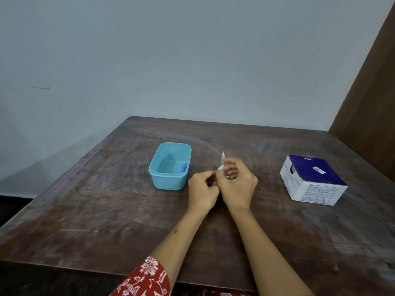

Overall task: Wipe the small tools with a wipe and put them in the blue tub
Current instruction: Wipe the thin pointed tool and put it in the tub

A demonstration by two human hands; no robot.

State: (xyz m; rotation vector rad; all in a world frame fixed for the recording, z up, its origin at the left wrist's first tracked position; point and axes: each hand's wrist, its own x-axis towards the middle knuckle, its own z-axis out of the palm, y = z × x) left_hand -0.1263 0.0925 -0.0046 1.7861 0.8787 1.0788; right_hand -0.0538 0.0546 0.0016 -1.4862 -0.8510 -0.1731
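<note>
Near the middle of the tabletop (213, 221), both hands meet just right of the blue tub (170, 166). The right hand (237, 186) curls around a white wipe (223, 159) whose tip sticks upward; the left hand (202, 189) pinches a small dark tool (214, 168), mostly hidden. A blue tool (183, 168) lies inside the tub. A blue-and-white box (313, 180) sits toward the right edge.
</note>
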